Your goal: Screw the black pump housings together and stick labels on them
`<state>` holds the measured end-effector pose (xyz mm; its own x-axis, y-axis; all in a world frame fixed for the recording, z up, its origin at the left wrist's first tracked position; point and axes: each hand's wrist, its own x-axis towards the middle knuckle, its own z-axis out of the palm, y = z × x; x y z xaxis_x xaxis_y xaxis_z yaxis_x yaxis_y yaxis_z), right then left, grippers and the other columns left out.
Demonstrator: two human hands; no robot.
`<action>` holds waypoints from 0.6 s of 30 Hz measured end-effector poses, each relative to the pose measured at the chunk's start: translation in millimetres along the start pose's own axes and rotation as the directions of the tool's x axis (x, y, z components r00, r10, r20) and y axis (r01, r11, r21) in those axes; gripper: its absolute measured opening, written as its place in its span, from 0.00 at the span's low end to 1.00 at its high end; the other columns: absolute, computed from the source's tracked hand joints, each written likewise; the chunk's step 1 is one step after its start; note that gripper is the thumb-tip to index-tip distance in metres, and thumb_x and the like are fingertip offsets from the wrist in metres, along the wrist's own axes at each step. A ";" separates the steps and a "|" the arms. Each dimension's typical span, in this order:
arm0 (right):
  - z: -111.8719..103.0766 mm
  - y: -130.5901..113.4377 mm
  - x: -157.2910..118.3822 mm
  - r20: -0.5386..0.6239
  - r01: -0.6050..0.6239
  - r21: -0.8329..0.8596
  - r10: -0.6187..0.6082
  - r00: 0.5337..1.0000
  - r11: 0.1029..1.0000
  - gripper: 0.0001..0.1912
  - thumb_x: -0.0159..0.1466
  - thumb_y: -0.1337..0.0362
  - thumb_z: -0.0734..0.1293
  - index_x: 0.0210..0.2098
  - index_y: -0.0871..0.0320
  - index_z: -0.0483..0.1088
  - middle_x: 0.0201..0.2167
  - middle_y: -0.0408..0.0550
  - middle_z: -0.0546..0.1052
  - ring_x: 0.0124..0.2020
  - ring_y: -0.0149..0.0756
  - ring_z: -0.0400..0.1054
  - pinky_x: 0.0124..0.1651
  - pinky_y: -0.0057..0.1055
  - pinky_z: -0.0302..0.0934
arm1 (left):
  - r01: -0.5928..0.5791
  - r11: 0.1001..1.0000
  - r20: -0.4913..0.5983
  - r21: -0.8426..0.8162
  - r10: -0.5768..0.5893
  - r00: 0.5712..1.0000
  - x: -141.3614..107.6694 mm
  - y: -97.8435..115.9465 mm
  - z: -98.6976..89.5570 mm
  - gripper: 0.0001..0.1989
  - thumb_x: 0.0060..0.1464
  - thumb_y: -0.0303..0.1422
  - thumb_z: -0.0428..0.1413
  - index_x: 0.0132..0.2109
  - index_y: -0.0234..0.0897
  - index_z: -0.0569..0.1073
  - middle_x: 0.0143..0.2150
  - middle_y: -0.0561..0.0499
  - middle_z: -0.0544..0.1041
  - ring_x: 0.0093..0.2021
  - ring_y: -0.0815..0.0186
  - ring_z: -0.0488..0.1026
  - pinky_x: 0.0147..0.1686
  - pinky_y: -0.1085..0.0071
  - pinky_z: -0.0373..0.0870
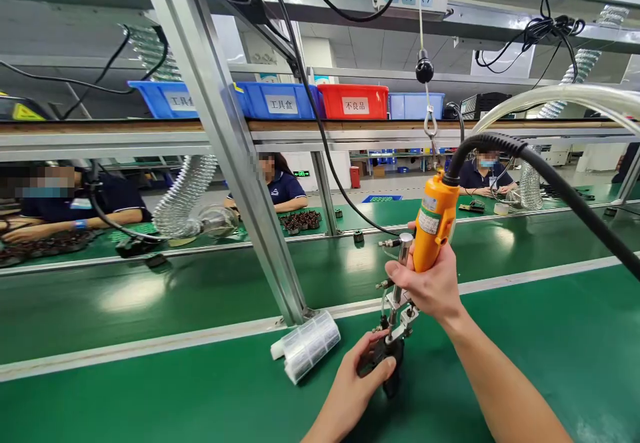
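Observation:
An orange electric driver (431,223) with a thick black cable hangs from a cord, tilted slightly. My right hand (434,283) is wrapped round its lower body and the metal bracket (400,296) beside it. Below, my left hand (361,369) holds a dark part (393,369) between thumb and fingers, under the tip of the metal fixture. Fingers and fixture hide some of the dark part. A roll of clear labels (311,346) lies on the green mat (225,389) to the left of my left hand.
A slanted metal post (235,143) rises left of the roll. Blue bins (280,99) and a red bin (353,101) stand on the shelf above. Across the conveyor (200,283), several people sit near dark parts (300,221). A black cable hangs behind the driver.

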<state>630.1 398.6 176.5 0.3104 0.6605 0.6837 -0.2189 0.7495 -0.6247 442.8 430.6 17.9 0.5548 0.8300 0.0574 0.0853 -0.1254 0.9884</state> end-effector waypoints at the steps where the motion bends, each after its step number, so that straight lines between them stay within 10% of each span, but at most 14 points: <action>1: 1.1 -2.5 0.2 -0.012 0.018 -0.003 -0.018 1.000 1.000 0.30 0.57 0.65 0.84 0.50 0.55 0.64 0.25 0.34 0.64 0.23 0.27 0.54 0.26 0.21 0.58 | -0.002 1.000 0.002 0.003 0.002 1.000 -0.4 0.7 0.2 0.30 0.57 0.52 0.67 0.60 0.41 0.75 0.60 0.45 0.79 0.60 0.51 0.74 0.58 0.64 0.74; 18: 9.0 8.5 -6.5 -0.014 -0.063 -0.206 0.062 0.998 0.977 0.28 0.56 0.61 0.84 0.44 0.55 0.64 0.26 0.35 0.64 0.24 0.29 0.56 0.26 0.24 0.58 | 0.054 0.998 -0.073 0.025 -0.052 0.996 -0.3 4.3 4.5 0.32 0.51 0.51 0.68 0.57 0.36 0.78 0.60 0.41 0.79 0.62 0.46 0.73 0.65 0.56 0.70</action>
<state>617.9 401.1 170.1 0.3090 0.7047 0.6387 -0.0432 0.6813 -0.7307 446.7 427.3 21.4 0.4880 0.8727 0.0161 0.1353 -0.0939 0.9863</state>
